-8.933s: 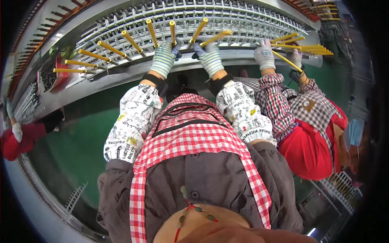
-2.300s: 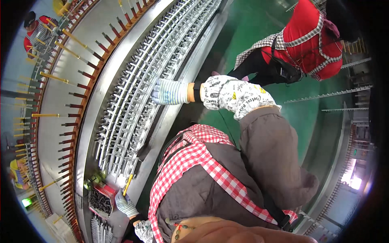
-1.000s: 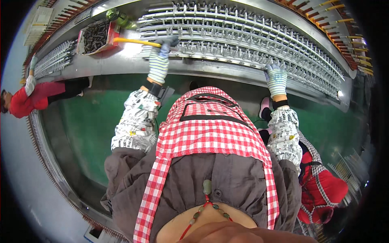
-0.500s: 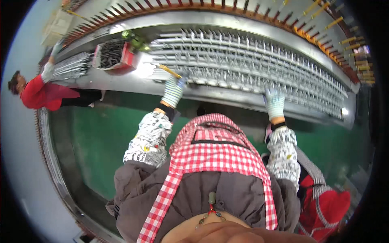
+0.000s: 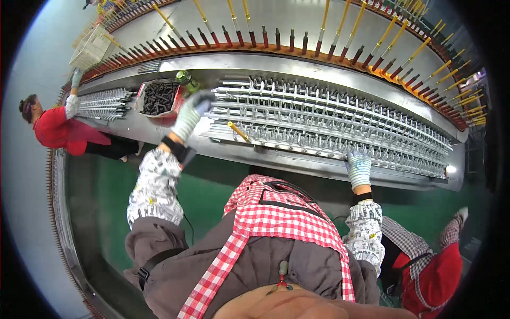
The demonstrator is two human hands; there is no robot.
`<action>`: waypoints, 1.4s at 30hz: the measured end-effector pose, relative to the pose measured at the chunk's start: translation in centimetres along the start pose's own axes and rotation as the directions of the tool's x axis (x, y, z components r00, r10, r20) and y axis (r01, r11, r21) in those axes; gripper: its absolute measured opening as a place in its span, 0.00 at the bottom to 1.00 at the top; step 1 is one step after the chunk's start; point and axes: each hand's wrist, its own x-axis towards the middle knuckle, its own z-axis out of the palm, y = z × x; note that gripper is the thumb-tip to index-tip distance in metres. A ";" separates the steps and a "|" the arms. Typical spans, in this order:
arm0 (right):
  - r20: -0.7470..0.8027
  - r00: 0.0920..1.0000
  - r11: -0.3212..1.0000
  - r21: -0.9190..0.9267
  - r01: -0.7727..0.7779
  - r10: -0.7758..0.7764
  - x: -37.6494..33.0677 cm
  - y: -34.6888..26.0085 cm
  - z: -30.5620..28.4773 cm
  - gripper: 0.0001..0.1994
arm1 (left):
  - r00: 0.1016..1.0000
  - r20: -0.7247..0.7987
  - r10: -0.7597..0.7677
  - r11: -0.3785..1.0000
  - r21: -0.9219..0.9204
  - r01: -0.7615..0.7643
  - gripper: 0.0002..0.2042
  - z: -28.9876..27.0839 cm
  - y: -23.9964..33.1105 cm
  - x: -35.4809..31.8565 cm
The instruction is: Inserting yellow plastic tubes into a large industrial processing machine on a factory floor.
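While reaching toward the red tray (image 5: 154, 98) of dark pieces at ten o'clock, left hand (image 5: 190, 112) blurred, fingers' spread impossible to tell. Right hand (image 5: 358, 167) laid flat and empty on the pin rack (image 5: 329, 125) at three o'clock. Best steadied before picking. Counted: two gloved hands, one tray, one loose yellow tube (image 5: 238, 132), two co-workers.

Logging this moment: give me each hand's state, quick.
Left hand: gloved, blurred near the red tray; grip cannot be told.
Right hand: gloved, open, resting on the metal rack.
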 end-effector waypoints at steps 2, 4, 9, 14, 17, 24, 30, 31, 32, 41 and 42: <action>0.016 0.999 0.999 -0.025 -0.039 0.040 0.2 -0.6 0.5 0.10 | 0.996 -0.088 0.028 0.991 -0.130 -0.039 0.16 -2.0 0.9 6.4; 0.057 0.996 0.998 -0.009 -0.069 0.070 0.2 -1.2 0.8 0.13 | 0.988 -0.146 0.051 0.975 -0.208 -0.081 0.17 -2.8 1.0 11.9; 0.114 0.982 0.989 -0.030 -0.146 0.148 -1.4 -0.3 1.4 0.14 | 0.924 -0.349 0.153 0.977 -0.087 -0.194 0.26 -3.8 0.3 23.0; 0.047 0.955 0.952 0.076 -0.295 0.292 -1.6 -0.7 -0.4 0.11 | 0.951 -0.303 0.068 0.998 0.026 -0.063 0.15 -8.7 0.3 26.6; -0.199 0.947 0.957 0.196 -0.215 0.254 -0.8 -0.1 -1.6 0.12 | 0.833 -0.358 0.421 0.872 0.413 -0.264 0.12 -12.9 2.2 25.1; -0.261 0.849 0.356 0.930 0.093 0.460 17.8 -5.5 -13.4 0.22 | 0.798 -0.421 0.431 0.897 0.109 -0.427 0.16 -11.6 7.4 19.3; -0.216 0.889 0.362 0.930 0.062 0.403 33.2 -10.6 -17.1 0.21 | 0.920 -0.349 0.175 0.963 -0.132 -0.234 0.13 -13.5 -0.4 22.5; -0.125 0.896 0.391 0.919 -0.058 0.426 33.4 -11.3 -18.8 0.19 | 0.937 -0.316 0.149 0.972 -0.130 -0.198 0.14 -14.8 -0.7 23.1; -0.189 0.854 0.438 0.898 -0.050 0.484 34.9 -11.4 -18.5 0.18 | 0.911 -0.366 0.193 0.976 -0.024 -0.216 0.13 -15.9 -1.1 23.4; -0.639 0.438 0.356 0.742 0.569 0.633 30.7 -13.4 -21.9 0.11 | 0.867 -0.186 0.463 0.873 0.266 -0.409 0.06 -8.2 2.4 16.2; -0.596 0.387 0.384 0.778 0.498 0.704 30.4 -12.5 -20.7 0.11 | 0.864 -0.164 0.476 0.879 0.092 -0.467 0.06 -3.5 3.4 15.6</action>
